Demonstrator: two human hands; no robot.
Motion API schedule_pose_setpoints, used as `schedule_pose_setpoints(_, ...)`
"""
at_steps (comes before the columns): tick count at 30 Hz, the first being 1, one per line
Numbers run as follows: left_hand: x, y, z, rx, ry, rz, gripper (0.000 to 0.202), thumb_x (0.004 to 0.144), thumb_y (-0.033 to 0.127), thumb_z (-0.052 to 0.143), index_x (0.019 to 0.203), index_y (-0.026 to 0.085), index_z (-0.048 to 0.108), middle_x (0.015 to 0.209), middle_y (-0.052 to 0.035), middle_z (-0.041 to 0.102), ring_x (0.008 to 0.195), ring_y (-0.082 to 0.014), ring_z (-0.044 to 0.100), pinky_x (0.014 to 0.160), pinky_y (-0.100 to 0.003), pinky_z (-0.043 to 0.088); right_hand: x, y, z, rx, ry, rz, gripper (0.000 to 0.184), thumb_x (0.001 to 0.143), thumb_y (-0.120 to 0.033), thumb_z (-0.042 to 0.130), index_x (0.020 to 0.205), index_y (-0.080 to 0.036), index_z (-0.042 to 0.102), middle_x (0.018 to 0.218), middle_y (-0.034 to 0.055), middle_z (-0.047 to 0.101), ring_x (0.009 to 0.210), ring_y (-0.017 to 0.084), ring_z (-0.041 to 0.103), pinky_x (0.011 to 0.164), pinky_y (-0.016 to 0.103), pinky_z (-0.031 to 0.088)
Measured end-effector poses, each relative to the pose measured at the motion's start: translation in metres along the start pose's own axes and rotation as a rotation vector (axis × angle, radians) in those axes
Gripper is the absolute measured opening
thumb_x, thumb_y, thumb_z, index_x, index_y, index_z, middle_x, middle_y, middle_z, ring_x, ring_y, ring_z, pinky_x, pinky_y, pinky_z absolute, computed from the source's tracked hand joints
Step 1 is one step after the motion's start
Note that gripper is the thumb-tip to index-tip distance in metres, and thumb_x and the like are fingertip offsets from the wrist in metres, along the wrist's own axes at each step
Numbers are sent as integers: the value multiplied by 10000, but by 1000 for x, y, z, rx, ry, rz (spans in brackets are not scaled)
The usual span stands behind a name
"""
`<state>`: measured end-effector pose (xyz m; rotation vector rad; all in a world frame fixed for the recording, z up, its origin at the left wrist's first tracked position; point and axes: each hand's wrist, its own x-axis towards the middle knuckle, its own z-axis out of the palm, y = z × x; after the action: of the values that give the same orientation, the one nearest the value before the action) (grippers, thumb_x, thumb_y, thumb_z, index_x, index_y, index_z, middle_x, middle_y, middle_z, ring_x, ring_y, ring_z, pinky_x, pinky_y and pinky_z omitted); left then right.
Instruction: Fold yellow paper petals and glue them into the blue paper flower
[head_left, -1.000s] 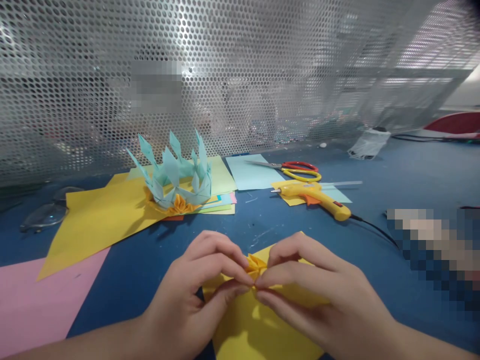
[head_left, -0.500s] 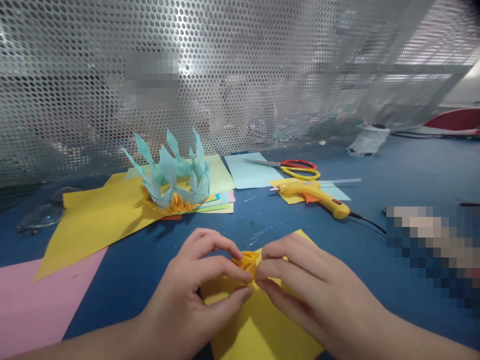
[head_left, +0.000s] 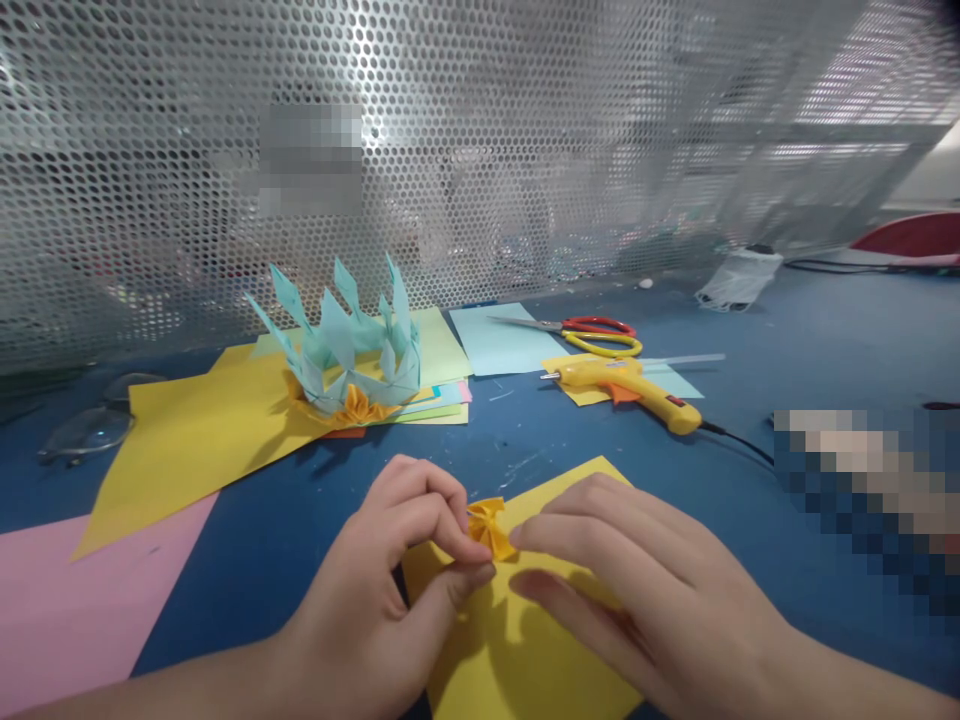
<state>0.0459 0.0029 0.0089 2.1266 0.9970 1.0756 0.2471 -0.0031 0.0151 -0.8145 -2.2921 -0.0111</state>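
One pink sheet (head_left: 67, 600) lies on the table (head_left: 750, 330), then one teal paper crown (head_left: 337, 345). The left hand (head_left: 375, 610) has its grip pinched on one orange folded piece (head_left: 489, 527) above the near yellow sheet (head_left: 525, 640). The right hand (head_left: 660, 590) has its grip apart, forefinger at the piece. Behind lie one pair of scissors (head_left: 600, 335) and one glue gun (head_left: 630, 385).

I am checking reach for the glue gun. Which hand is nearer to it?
Right. The right hand rests on the yellow sheet, directly in front of the glue gun; the left hand pinches a folded piece farther to the left.
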Motion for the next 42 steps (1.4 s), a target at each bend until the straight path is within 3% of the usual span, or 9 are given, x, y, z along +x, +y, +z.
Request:
schedule_pose_setpoints(5,2,0,-3,-146,-29,-118,197,846,115,584,696,228,524,792,73,501,751,-104,509,715,-247,390,-1,-1,2,-23,52,-71,25,952,-188,514,949,-174,534,759,14,677,666,145,607,622,256,484)
schedule_pose_setpoints(9,3,0,-3,-265,-76,-214,176,787,133,670,652,230,610,768,67,529,716,-109,513,725,-256,395,-4,-2,1,-4,11,-79,130,947,-110,461,956,-159,581,792,36,689,678,151,616,636,264,498)
schedule_pose_setpoints(14,4,-4,-2,-375,-33,-273,112,760,204,747,687,285,717,786,62,556,721,-110,523,741,-252,407,-4,-4,-4,-30,80,-48,184,862,-52,556,995,-162,622,846,47,720,752,146,660,699,222,528)
schedule_pose_setpoints(20,5,-4,-4,-355,2,-251,101,757,227,767,681,275,722,796,57,578,723,-104,545,732,-237,436,-3,-8,-8,-89,59,-105,190,923,-107,494,923,-184,668,622,-5,625,505,114,545,485,233,455)
schedule_pose_setpoints(23,3,-3,-5,-314,4,-198,108,763,199,761,695,275,728,790,53,583,711,-102,553,701,-229,448,-4,-9,-6,40,63,6,182,934,-110,499,926,-187,663,698,0,678,601,104,621,564,196,499)
schedule_pose_setpoints(26,0,-2,-4,-256,22,-109,148,761,135,750,714,275,732,784,49,580,688,-99,559,665,-225,456,-2,-9,-4,275,74,138,165,860,-53,577,906,-192,652,783,-7,719,702,83,672,666,139,527)
schedule_pose_setpoints(30,0,-2,-3,-139,46,-24,169,756,89,738,704,248,713,768,45,573,685,-97,564,653,-221,462,5,-8,-3,432,50,365,175,781,-41,603,777,-211,646,700,-41,710,620,70,654,600,124,522)
schedule_pose_setpoints(33,1,-1,-2,-85,50,1,170,759,75,719,691,230,700,764,37,576,702,-101,575,635,-215,460,7,-8,-1,508,50,454,162,764,-62,591,711,-201,655,654,-22,704,596,92,650,563,149,529)
schedule_pose_setpoints(42,0,2,0,-56,57,2,188,743,49,687,676,224,685,748,44,570,661,-80,567,571,-185,441,3,-8,11,878,-29,759,60,741,-160,617,697,-201,615,629,-21,660,587,112,636,546,197,534)
